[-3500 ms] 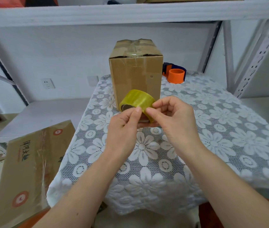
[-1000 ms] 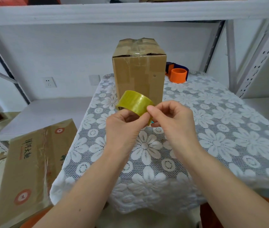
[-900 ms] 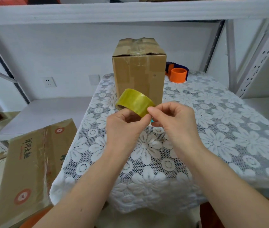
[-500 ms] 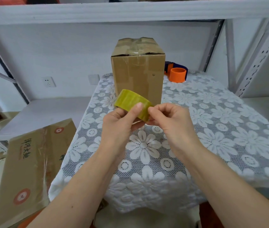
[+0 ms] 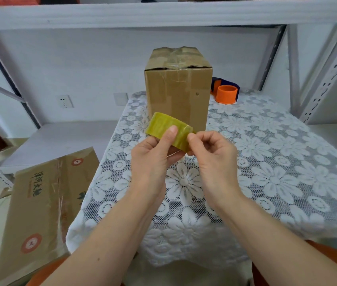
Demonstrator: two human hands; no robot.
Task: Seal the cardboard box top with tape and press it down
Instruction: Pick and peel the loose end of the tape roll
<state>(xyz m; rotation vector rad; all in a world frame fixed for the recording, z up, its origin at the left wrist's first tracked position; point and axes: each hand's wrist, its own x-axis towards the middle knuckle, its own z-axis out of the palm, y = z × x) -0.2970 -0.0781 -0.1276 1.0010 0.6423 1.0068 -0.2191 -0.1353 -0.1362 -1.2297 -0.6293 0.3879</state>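
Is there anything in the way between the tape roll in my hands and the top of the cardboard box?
Nothing visible. The tape roll, held by the left hand and right hand, sits in front of the cardboard box, with open space up to its top.

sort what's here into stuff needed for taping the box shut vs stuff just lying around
For the job:
- tape roll, held in left hand
- right hand, fingers picking at the tape edge
- upright box

Lying about:
- orange ring
- flat printed carton
- lace tablecloth
- shelving
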